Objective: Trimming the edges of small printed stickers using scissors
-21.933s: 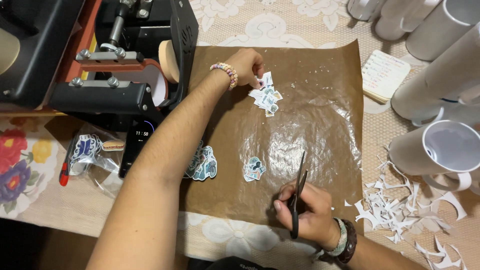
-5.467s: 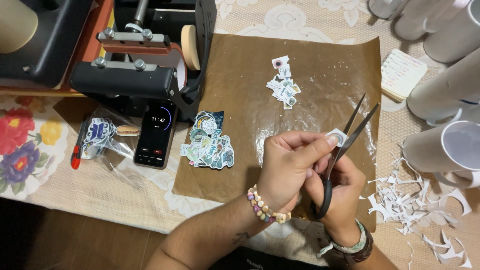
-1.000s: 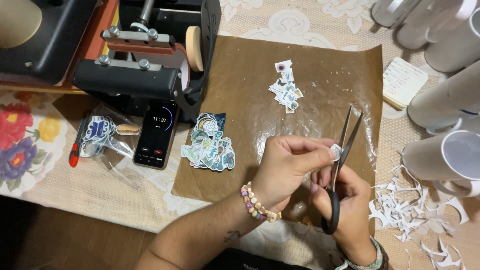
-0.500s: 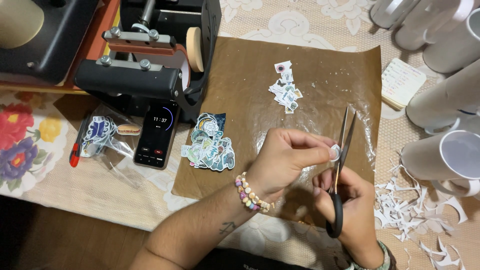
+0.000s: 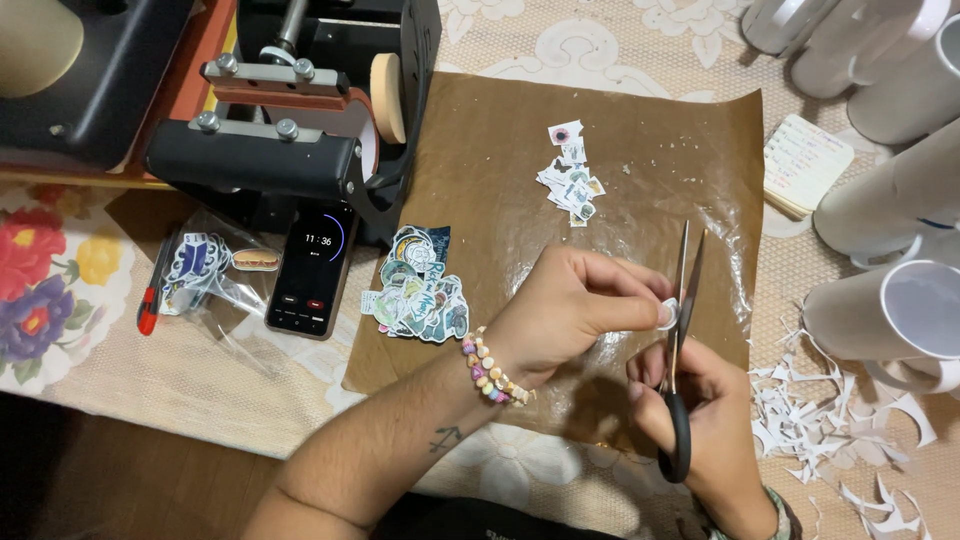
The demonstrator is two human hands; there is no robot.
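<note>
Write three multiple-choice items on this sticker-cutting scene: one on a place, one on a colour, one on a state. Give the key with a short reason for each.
1. Where does the phone lie?
A. on the brown paper sheet
B. on the lace tablecloth, left of the brown paper sheet, in front of the black press
C. among the white mugs

2. What colour are the handles of the scissors?
A. black
B. red
C. yellow

3. How do the scissor blades stand?
A. shut flat on the sheet
B. a little apart, tips pointing away from the person, at a small white cut-out
C. wide open, lying untouched

Key:
1 B: it rests off the sheet's left edge, below the black press.
2 A: the loops in the right hand are black.
3 B: a narrow gap shows between the blades beside the piece that the left hand pinches.
</note>
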